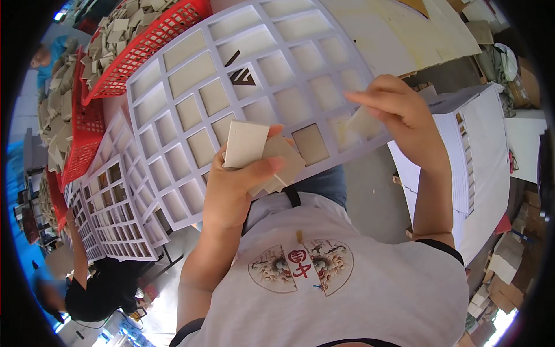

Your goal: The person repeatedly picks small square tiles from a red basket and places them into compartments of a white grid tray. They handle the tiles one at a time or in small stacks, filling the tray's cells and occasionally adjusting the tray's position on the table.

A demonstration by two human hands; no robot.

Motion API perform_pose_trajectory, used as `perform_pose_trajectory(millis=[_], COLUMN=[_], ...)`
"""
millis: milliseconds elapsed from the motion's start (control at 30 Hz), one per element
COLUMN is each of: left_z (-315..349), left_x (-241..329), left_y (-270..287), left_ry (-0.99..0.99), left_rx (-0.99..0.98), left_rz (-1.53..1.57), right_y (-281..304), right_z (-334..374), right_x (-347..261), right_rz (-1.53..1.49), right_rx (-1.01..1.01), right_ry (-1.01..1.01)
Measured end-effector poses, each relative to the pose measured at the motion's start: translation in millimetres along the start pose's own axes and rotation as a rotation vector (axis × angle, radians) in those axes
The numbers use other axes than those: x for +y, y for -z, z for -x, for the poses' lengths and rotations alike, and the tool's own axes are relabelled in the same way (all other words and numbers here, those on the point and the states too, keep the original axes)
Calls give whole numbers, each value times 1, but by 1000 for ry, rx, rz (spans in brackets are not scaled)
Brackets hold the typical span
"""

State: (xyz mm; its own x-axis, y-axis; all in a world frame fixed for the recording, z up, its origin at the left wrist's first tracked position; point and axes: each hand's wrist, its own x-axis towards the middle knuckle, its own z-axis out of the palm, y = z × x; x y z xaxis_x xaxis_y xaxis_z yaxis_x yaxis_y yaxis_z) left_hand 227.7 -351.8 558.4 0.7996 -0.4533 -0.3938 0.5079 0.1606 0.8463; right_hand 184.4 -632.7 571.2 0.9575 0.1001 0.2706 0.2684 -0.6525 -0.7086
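A white grid tray (347, 156) with rows of square and rectangular compartments lies in front of me. Many compartments show beige bottoms, and one near the close edge looks darker. My left hand (222, 194) is closed round several beige-grey cardboard pieces (245, 144), held fanned above the tray's near side. At the tray's right edge, my right hand (402, 110) has its thumb and fingers on a single pale cardboard piece (362, 122), which lies over a corner compartment. Whether that piece touches the compartment's bottom I cannot tell. A black mark (243, 77) shows near the tray's middle.
Red plastic baskets (156, 49) heaped with cardboard pieces stand at the far left. More white grid trays (136, 222) lie left of mine, where another person (95, 295) reaches in. To the right is a stack of white sheets (435, 168). A pale board (399, 34) lies beyond the tray.
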Motion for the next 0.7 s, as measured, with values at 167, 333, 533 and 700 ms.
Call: perform_pose_trajectory(millis=[167, 333, 533, 700], left_z=[1, 0, -1, -1], left_x=[-1, -2, -1, -1], left_y=[-3, -2, -7, -6], left_ry=[6, -17, -7, 33], left_rx=[22, 44, 71, -6], left_rz=[15, 25, 65, -28], right_y=[-17, -25, -27, -24], right_z=[-18, -18, 16, 21], right_x=[-5, 15, -4, -5], right_rz=[5, 115, 323, 117], right_rx=[-146, -199, -241, -89], right_ry=[14, 245, 225, 170])
